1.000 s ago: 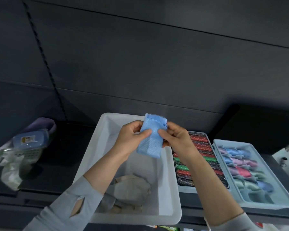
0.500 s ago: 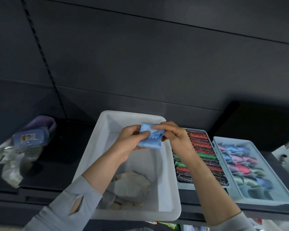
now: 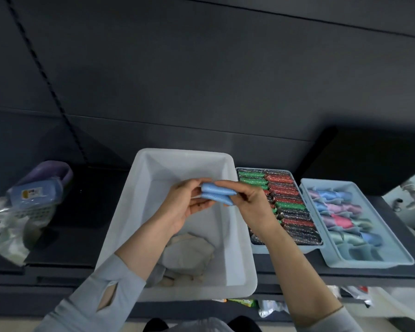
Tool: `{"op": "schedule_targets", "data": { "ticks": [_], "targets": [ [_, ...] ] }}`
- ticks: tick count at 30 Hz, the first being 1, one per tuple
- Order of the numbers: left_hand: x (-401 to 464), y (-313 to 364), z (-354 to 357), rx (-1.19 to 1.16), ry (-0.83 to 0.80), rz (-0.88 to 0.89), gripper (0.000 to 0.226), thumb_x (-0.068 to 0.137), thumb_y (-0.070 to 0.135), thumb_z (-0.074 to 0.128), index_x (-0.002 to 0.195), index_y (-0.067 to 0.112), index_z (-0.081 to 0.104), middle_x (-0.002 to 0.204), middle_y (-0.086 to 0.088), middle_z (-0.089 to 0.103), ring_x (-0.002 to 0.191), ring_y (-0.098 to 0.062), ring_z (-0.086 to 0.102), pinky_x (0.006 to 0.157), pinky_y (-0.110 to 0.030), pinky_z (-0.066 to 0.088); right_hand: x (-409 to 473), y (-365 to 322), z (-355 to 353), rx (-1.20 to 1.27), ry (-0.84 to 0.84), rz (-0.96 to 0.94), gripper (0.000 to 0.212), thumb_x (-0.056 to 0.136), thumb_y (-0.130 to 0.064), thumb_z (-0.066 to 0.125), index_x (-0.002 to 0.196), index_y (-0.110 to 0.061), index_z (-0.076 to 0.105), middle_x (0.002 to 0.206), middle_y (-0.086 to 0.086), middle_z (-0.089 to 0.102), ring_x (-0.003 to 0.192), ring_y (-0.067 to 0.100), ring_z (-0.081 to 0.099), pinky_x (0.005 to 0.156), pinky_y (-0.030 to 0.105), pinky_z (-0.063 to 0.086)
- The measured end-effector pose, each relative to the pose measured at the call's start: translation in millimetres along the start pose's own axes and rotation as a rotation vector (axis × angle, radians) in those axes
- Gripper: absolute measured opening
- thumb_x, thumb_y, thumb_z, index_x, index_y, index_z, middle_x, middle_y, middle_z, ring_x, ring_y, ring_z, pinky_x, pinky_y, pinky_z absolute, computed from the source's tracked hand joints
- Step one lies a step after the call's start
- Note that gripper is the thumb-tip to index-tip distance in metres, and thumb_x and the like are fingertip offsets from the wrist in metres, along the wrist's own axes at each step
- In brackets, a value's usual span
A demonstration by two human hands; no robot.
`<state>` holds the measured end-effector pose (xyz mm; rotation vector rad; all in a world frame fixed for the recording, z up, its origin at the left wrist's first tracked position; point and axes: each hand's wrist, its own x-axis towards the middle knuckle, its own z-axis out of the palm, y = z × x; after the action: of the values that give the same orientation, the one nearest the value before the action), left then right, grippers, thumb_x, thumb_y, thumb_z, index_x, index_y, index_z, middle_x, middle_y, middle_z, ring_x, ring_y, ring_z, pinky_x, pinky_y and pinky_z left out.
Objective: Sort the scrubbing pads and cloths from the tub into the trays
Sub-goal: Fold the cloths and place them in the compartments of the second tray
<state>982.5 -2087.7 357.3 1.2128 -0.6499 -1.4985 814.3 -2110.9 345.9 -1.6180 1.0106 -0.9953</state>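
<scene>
While gripped by left hand (image 3: 185,204) and right hand (image 3: 247,204) | folded blue cloth (image 3: 217,195) | ends hidden.

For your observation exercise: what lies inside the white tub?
Pale crumpled cloths lie in the white tub's near end; the left forearm covers part of them. The rest shows bare floor.

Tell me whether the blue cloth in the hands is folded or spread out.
Folded. The blue cloth shows as two stacked layers, pinched between the left hand and right hand above the tub.
</scene>
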Motion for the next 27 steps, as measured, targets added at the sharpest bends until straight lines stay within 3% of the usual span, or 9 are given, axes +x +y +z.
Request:
{"op": "schedule_targets", "data": {
  "ticks": [2,5,8,10,12,15,21,24,27],
  "targets": [
    [2,-10,4,0.006,-0.035,-0.009,0.02,0.097,0.017,0.055,0.105,0.006,0.069,0.099,-0.014,0.071,0.089,-0.022,0.069,0.076,-0.027,0.06,-5,9,-6,-0.088,0.017,-0.008,0.062,0.084,0.022,0.041,0.106,-0.028,0.073,0.111,0.007,0.068,0.103,0.015,0.064,0.094,0.041,0.051],
    [5,-27,15,0.098,-0.072,0.026,0.017,0.091,0.003,0.061,0.106,0.01,0.067,0.103,-0.012,0.067,0.088,-0.019,0.067,0.073,-0.023,0.059,-19,16,-20,0.003,0.04,0.082,0.062,0.082,0.021,0.035,0.106,-0.019,0.076,0.116,0.01,0.067,0.112,0.021,0.061,0.099,0.041,0.05],
    [6,-39,37,0.179,-0.103,0.05,0.024,0.09,-0.004,0.061,0.105,0.014,0.066,0.101,-0.006,0.068,0.08,-0.01,0.069,0.068,-0.021,0.057,-34,19,-42,0.297,0.081,0.256,0.042,0.097,0.004,0.038,0.115,-0.016,0.07,0.117,0.011,0.067,0.109,0.027,0.066,0.092,0.041,0.055],
    [6,-48,57,0.242,-0.132,0.081,0.026,0.089,-0.006,0.061,0.105,0.014,0.066,0.102,-0.004,0.068,0.081,-0.008,0.069,0.07,-0.021,0.057,-43,25,-61,0.356,0.106,0.331,0.024,0.101,-0.016,0.05,0.118,-0.013,0.066,0.116,0.014,0.067,0.104,0.028,0.068,0.088,0.039,0.057],
    [7,-61,80,0.316,-0.164,0.116,0.03,0.088,-0.008,0.061,0.107,0.014,0.067,0.107,-0.005,0.068,0.09,-0.015,0.07,0.076,-0.026,0.058,-52,37,-85,0.284,0.086,0.34,0.025,0.095,-0.017,0.061,0.117,-0.006,0.064,0.11,0.018,0.067,0.098,0.025,0.07,0.083,0.035,0.058],
    [13,-88,119,0.459,-0.215,0.177,0.037,0.085,-0.007,0.065,0.102,0.026,0.069,0.107,-0.002,0.07,0.1,-0.022,0.069,0.086,-0.033,0.057,-69,56,-131,0.207,0.087,0.366,0.025,0.091,-0.007,0.065,0.115,-0.001,0.061,0.099,0.012,0.068,0.086,0.015,0.071,0.075,0.026,0.058],
    [23,-147,218,0.763,-0.307,0.3,0.038,0.086,0.004,0.068,0.119,0.024,0.062,0.112,0.011,0.067,0.099,0.003,0.063,0.085,-0.012,0.049,-114,99,-265,0.0,0.235,0.352,0.023,0.086,-0.001,0.069,0.099,-0.02,0.066,0.088,0.005,0.067,0.08,0.017,0.063,0.077,0.041,0.054],
    [31,-179,265,0.942,-0.343,0.45,0.034,0.087,0.009,0.068,0.12,0.02,0.063,0.118,0.009,0.065,0.106,-0.006,0.063,0.093,-0.018,0.05,-138,115,-346,-0.189,0.337,0.366,0.025,0.081,-0.001,0.074,0.09,-0.023,0.066,0.079,-0.008,0.066,0.071,0.007,0.058,0.07,0.029,0.047],
    [45,-206,294,1.259,-0.291,0.618,0.033,0.085,0.014,0.07,0.118,0.019,0.066,0.124,0.005,0.062,0.115,-0.013,0.058,0.1,-0.021,0.04,-148,125,-401,-0.472,0.311,0.388,0.027,0.076,-0.008,0.078,0.083,-0.029,0.063,0.073,-0.011,0.064,0.063,0.0,0.053,0.064,0.021,0.043]
  ]
}}
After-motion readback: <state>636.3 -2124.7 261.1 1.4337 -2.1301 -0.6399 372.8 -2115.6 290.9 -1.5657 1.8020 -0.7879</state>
